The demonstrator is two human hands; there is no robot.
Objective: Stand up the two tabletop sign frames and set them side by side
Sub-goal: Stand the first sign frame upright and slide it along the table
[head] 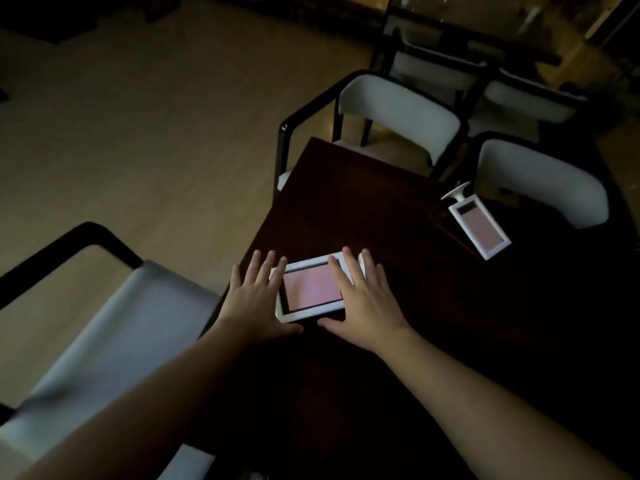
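A white sign frame (309, 289) with a pink insert lies flat near the left edge of the dark table (363, 202). My left hand (254, 299) rests with spread fingers on the frame's left side, thumb at its near corner. Over the frame's right side lies my right hand (363, 299), fingers spread across the far rim, thumb at the near edge. Neither hand has closed around it. A second white sign frame (479, 228) with a pink insert lies flat at the far right of the table, its round white base (456, 192) pointing away.
White-cushioned chairs with black frames stand around the table: one at the near left (104, 341), one at the far end (398, 112), one at the far right (540, 181). More chairs stand behind. The room is dim, with a light wood floor at the left.
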